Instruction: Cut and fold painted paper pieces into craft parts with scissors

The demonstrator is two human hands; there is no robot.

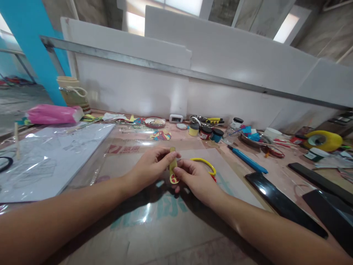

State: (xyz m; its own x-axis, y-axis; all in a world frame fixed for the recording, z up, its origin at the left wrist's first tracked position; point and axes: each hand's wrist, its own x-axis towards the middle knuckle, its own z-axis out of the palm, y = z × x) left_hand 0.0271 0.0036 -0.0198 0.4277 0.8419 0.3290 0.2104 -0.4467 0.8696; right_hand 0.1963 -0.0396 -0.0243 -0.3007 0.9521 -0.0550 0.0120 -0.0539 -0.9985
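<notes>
Between my two hands, above the middle of the table, is a small yellow strip (173, 167) with a rounded lower end that bears a red pattern. My left hand (154, 163) is closed, its thumb and fingers pinching the strip's upper part. Closed as well, my right hand (194, 178) grips the lower part near the red pattern, thumb on the front. Fingers hide much of the strip's edges, and its material cannot be told. Just behind my right hand lies a pair of scissors with a yellow handle (206, 162), partly covered by that hand.
Plastic-covered drawing sheets (79, 147) lie left, near a pink packet (55, 114). Along the back stand paint jars (205, 133), a dish of small beads (154, 122) and a small digital display (175, 118). To the right are a blue pen-like tool (248, 160), a black phone-like slab (284, 202) and yellow tape (324, 140).
</notes>
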